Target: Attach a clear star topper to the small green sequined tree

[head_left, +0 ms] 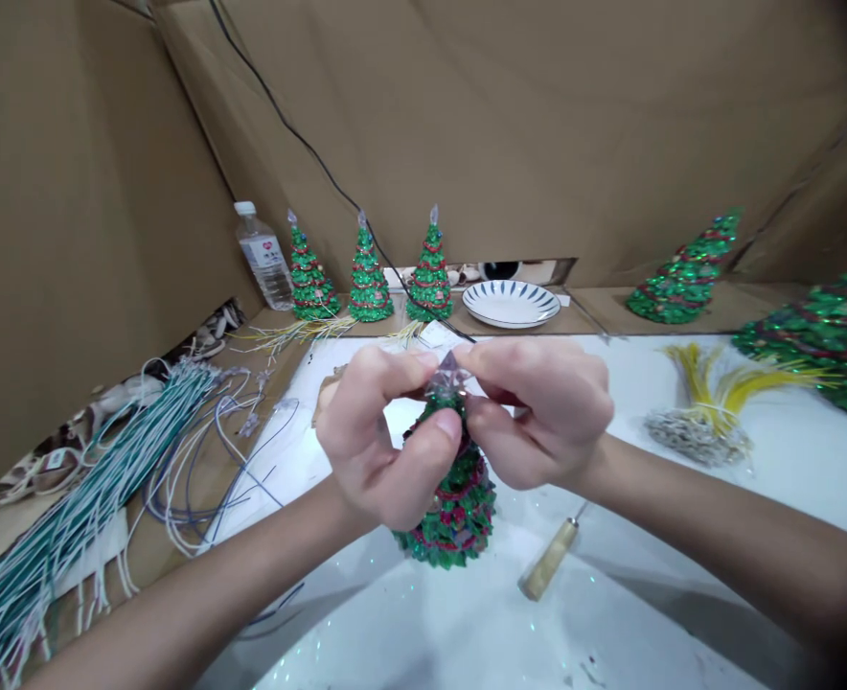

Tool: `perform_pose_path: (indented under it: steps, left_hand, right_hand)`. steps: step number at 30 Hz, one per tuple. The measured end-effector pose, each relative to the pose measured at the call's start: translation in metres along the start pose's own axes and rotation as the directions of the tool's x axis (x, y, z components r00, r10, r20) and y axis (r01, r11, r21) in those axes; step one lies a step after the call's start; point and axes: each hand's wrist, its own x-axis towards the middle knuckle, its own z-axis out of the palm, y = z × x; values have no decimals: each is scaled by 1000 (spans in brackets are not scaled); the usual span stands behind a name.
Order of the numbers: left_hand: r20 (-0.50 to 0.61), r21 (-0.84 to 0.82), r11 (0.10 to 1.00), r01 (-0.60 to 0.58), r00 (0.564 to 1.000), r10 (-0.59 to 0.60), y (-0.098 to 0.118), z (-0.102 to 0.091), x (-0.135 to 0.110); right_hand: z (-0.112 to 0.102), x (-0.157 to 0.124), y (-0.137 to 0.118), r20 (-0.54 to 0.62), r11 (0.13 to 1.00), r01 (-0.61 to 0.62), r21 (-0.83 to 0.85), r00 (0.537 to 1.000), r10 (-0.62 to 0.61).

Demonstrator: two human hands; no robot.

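Note:
A small green Christmas tree figurine with red garlands stands upright on the white table directly before me. At its tip is a transparent pointed topper. My left hand is closed around the tree's upper part, its thumb pressed on the front just below the topper. From the other side my right hand is closed in a pinch, index fingertip at the topper and thumb against the tree's upper side. The fingers partly hide the tree's top. Below my right wrist lies an awl with a wooden handle.
Several similar trees stand at the back, beside a water bottle and a patterned plate. A bundle of green and white wires lies left. Yellow wires with pale ends lie right. Cardboard walls surround the table.

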Motion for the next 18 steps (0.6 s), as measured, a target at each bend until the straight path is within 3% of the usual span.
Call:
perform_pose_path:
  steps: [7,18]
  left_hand:
    - [-17,53,997,57,998,-57,5,0,1]
    - [72,-87,996,33,997,-27,1,-4,4]
  right_hand:
    - [3,-1,2,-42,994,-6,113,999,11]
    - [-2,2,5,69,984,-37,174,997,25]
